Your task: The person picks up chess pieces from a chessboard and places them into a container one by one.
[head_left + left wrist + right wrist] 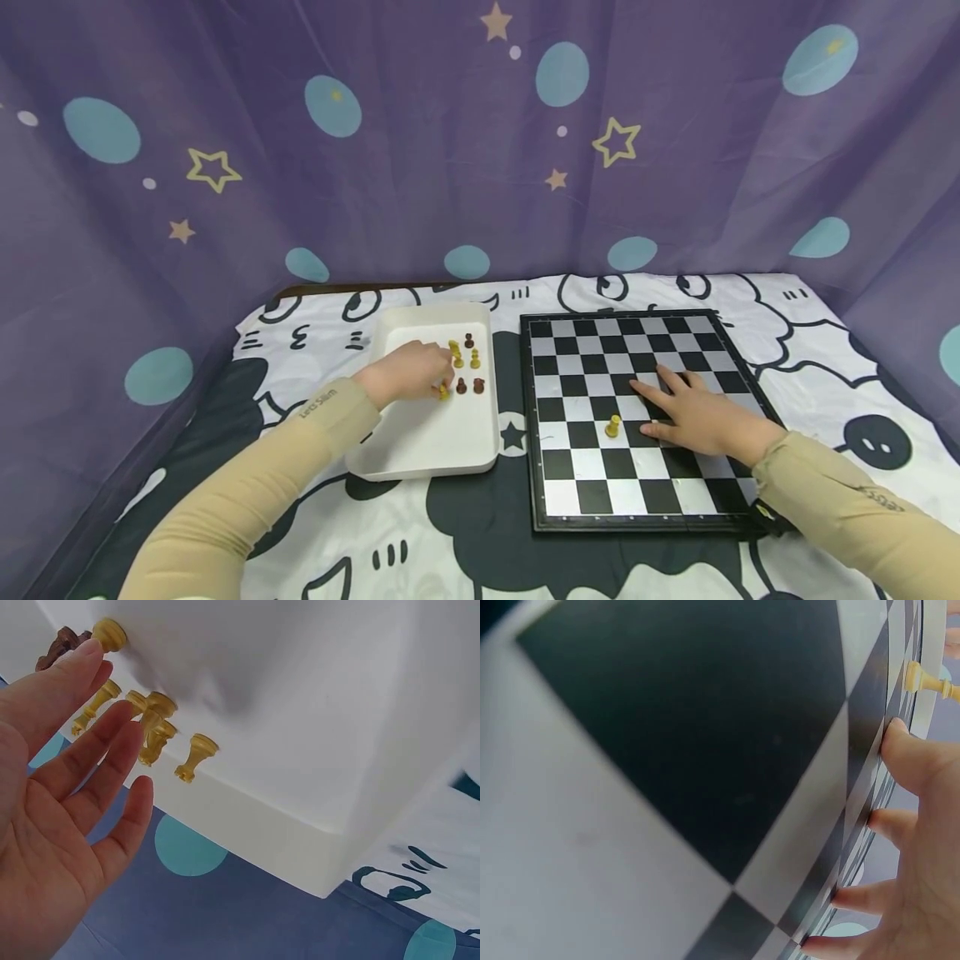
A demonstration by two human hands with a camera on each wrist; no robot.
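Note:
In the white tray point(420, 442), the thumb and a finger of my left hand point(408, 371) pinch a yellow chess piece point(110, 634); its upper part is hidden behind the thumb. Several other yellow chess pieces point(475, 359) stand by the fingers, among them a rook point(197, 757). Brown chess pieces point(478, 386) stand there too. My right hand point(701, 415) rests on the chessboard point(585, 483) with its fingers spread and fingertips on the squares. Left of its thumb, a single yellow chess piece point(612, 427) stands on the board.
Tray and board lie side by side on a patterned black-and-white cloth point(390, 517), the tray to the left. The tray has raised walls. Behind the table hangs a purple curtain point(420, 167) with stars and blue spots.

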